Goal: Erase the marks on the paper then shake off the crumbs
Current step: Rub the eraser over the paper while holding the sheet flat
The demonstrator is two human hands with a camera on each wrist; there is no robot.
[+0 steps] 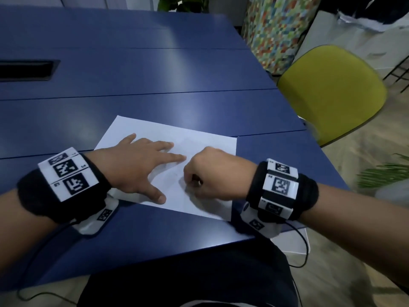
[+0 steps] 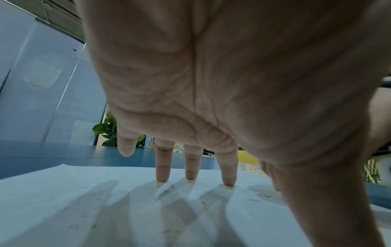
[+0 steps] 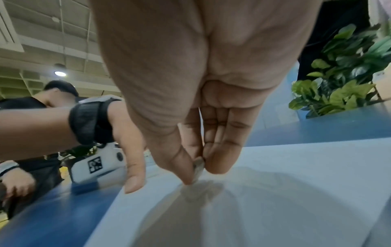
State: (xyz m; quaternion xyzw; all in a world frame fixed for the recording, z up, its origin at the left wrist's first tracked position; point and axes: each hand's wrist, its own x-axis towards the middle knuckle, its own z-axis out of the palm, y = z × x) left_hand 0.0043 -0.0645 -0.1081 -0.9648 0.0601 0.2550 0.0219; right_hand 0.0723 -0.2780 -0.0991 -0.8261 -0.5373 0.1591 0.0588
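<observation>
Now, from the head view, your left hand point(image 1: 141, 165) lies flat on the paper point(image 1: 199, 140) with straight, spread fingers and grips nothing. Your right hand point(image 1: 212, 173) is curled just beside the left fingertips, near the sheet's middle. The paper lies on the blue table point(image 1: 132, 85), close to your body. Keep the flat hand near the rubbing spot, so the sheet does not wrinkle.

From the left wrist view, three fingertips point(image 2: 162, 177) press the sheet, and small dark crumbs point(image 2: 167, 231) lie under the palm and toward the wrist. I think the erasing is partly done. Do not drag this hand, or the crumbs may smear.

From the right wrist view, your thumb and fingers pinch a small grey eraser point(image 3: 198, 168), and its tip touches the paper under the hand. Rub with short strokes away from the left thumb point(image 3: 133, 167). Press lightly, because thin paper can tear.
</observation>
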